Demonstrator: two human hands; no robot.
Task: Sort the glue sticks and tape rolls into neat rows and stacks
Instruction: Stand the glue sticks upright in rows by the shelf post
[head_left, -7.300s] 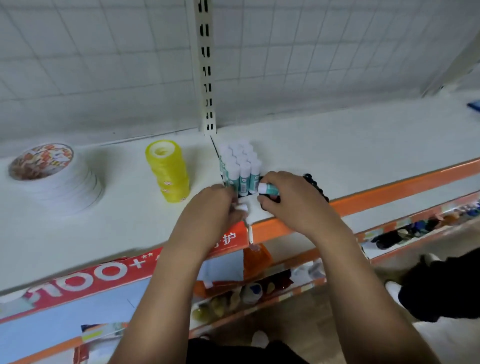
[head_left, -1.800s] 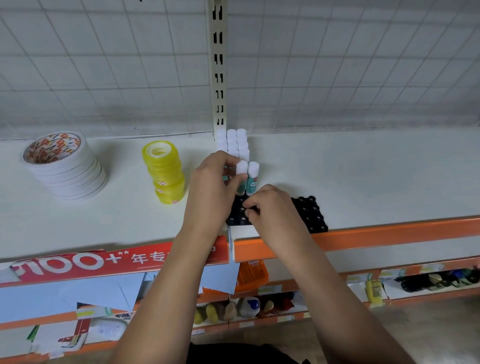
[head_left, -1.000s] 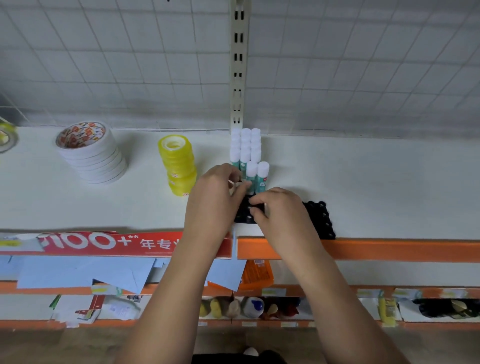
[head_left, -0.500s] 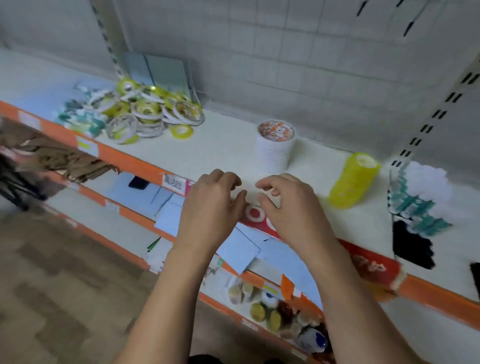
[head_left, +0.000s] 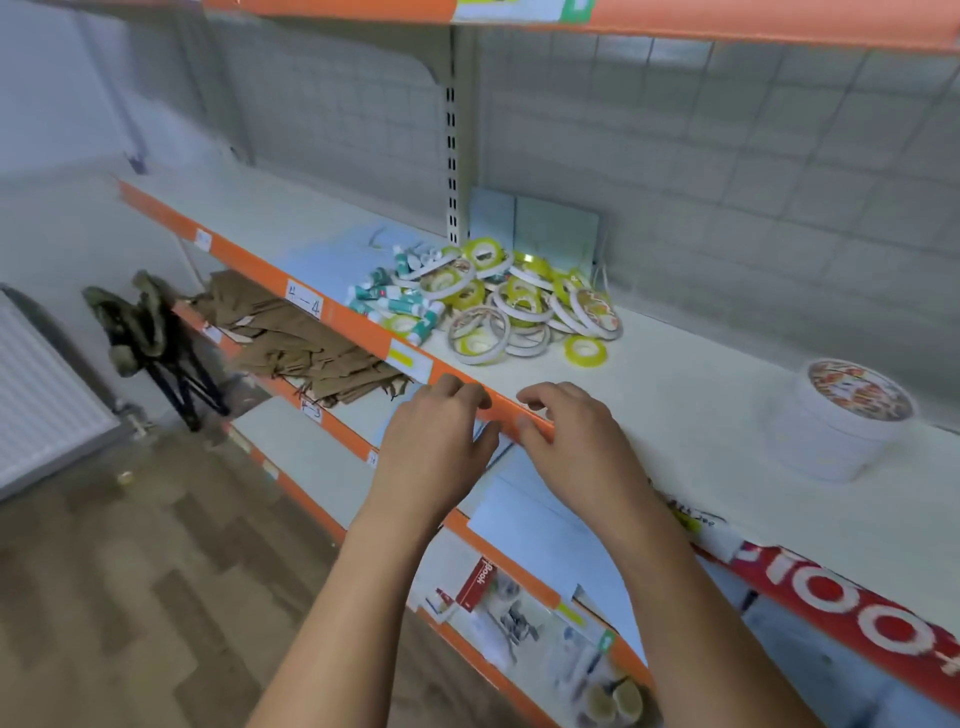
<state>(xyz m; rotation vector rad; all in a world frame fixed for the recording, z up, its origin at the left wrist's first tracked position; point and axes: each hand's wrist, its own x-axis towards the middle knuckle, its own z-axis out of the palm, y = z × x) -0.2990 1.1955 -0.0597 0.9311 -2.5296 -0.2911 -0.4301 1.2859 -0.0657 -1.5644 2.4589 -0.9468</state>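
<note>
Glue sticks (head_left: 393, 303): we see them loose and crisscrossed, teal and white, near the shelf's front edge, touching the left side of the tape heap.
Tape rolls (head_left: 519, 306): a jumbled heap of yellow and white rings between the front edge and the back grid, some flat, some leaning on others.
Single yellow roll (head_left: 586, 349): flat, just beside the heap on its right.
White tape stack (head_left: 841, 421): upright, with a printed top, well apart from the heap towards the shelf's right end.
Left hand (head_left: 436, 441): empty, fingers loosely curled, fingertips at the orange front edge; we cannot tell if they touch it.
Right hand (head_left: 576, 441): empty too, fingers loosely bent, over the front edge just beside the left hand.
Shelf (head_left: 675, 395): white surface, orange front edge with paper labels.
Blue panels (head_left: 545, 228): leaning on the back grid behind the heap.
Brown paper bags (head_left: 306, 343): piled on the shelf below, at the left.
</note>
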